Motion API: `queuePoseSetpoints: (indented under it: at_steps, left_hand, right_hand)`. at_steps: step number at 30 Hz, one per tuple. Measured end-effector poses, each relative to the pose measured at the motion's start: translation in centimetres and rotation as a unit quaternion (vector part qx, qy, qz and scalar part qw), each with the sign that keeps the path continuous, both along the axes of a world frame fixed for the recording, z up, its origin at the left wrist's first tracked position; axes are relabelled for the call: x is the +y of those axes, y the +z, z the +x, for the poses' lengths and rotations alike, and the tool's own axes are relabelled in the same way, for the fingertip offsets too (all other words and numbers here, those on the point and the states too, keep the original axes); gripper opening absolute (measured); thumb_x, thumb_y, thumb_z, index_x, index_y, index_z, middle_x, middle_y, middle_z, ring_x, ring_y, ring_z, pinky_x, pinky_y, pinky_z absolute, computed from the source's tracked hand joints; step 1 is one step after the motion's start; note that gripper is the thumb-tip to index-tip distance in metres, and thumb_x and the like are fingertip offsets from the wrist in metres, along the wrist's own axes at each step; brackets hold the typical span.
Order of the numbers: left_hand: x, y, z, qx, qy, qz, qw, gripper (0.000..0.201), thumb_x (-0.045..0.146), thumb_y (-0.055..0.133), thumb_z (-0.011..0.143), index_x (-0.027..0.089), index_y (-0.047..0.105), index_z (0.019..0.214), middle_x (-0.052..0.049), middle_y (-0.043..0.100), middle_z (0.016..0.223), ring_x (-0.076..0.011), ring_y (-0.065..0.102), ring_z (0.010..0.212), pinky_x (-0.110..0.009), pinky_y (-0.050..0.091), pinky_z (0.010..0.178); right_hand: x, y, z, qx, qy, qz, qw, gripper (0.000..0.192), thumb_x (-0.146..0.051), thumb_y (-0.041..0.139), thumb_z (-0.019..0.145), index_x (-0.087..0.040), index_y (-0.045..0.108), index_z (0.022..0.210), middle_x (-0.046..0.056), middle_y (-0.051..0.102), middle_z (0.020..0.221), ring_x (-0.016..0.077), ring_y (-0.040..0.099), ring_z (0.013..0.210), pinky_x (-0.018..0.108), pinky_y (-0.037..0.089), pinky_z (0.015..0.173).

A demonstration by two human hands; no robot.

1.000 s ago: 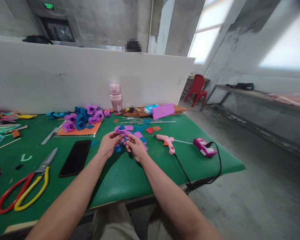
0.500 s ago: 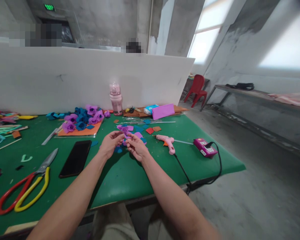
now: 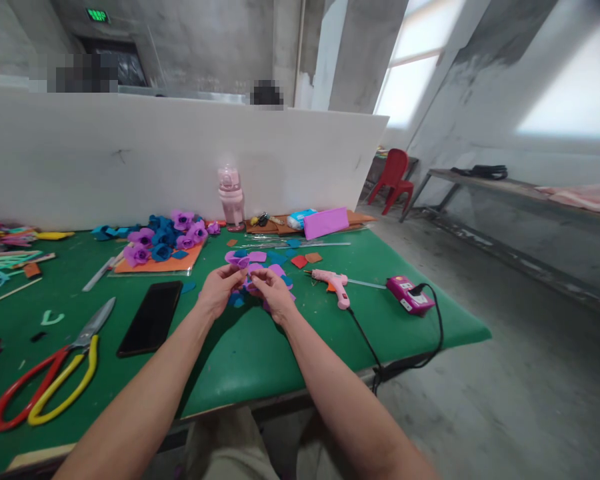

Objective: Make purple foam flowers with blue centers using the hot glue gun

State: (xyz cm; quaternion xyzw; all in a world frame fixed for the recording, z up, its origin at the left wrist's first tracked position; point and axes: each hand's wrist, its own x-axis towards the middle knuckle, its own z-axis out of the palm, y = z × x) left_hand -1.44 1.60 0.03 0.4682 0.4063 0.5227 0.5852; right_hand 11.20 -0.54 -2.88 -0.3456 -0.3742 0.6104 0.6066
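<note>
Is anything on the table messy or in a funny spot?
A bit messy. Loose foam scraps in purple, blue and red lie scattered around both hands. The glue gun lies on its side, and its black cord drops over the table edge, where it could snag. Nothing looks spilled or broken.

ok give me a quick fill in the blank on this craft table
1. Both hands, left hand and right hand, pinch a small foam flower piece coloured ____.
2. The pink glue gun lies on the ____ table cover.
3. The black phone lies flat to the ____ of the hands.
4. The big scissors have red and ____ handles.

Missing words: purple; green; left; yellow
</note>
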Motion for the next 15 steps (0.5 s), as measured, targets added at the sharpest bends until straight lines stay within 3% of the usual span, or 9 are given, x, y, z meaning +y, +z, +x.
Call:
queuePoseSetpoints:
  at_steps: [4,11,13,15]
  left_hand:
    - [-0.4,0.1,0.3,0.009,-0.022,0.015,1.0,0.032,0.035,0.078,0.052,0.013,0.067,0.074,-0.003,0.063,0.064,-0.0123,0.057,0.056,-0.026,0.046,0.058]
    - [-1.4,0.5,1.2,0.024,-0.067,0.037,0.997,0.034,0.031,0.079,0.051,0.014,0.069,0.078,-0.005,0.066,0.07,-0.0149,0.059,0.061,-0.03,0.047,0.065]
    - [-1.4,0.9,1.0,0.053,-0.045,0.04,0.997,0.034,0.033,0.078,0.051,0.015,0.069,0.077,-0.005,0.066,0.068,-0.0155,0.059,0.06,-0.03,0.046,0.063]
    - [-1.3,1.3,0.5,0.102,0.023,0.071,0.992,0.029,0.033,0.076,0.053,0.016,0.068,0.075,-0.003,0.065,0.065,-0.0149,0.057,0.059,-0.028,0.044,0.06]
  right_hand:
    - [-0.1,0.5,0.1,-0.015,-0.022,0.048,0.998,0.03,-0.038,0.067,0.068,-0.02,0.063,0.093,0.002,0.062,0.091,0.011,0.058,0.079,0.024,0.047,0.07]
    - [-0.3,0.9,0.1,-0.026,-0.03,0.099,0.994,0.021,-0.033,0.069,0.067,-0.022,0.066,0.084,0.001,0.063,0.083,0.0133,0.058,0.076,0.025,0.047,0.067]
    - [-0.2,0.9,0.4,-0.038,-0.069,0.092,0.993,0.021,-0.033,0.068,0.067,-0.021,0.065,0.084,0.001,0.063,0.082,0.0131,0.058,0.074,0.025,0.047,0.065]
    - [-0.1,1.0,0.7,-0.066,-0.112,0.071,0.989,0.021,-0.034,0.067,0.067,-0.02,0.063,0.081,0.001,0.062,0.076,0.0126,0.058,0.067,0.023,0.046,0.056]
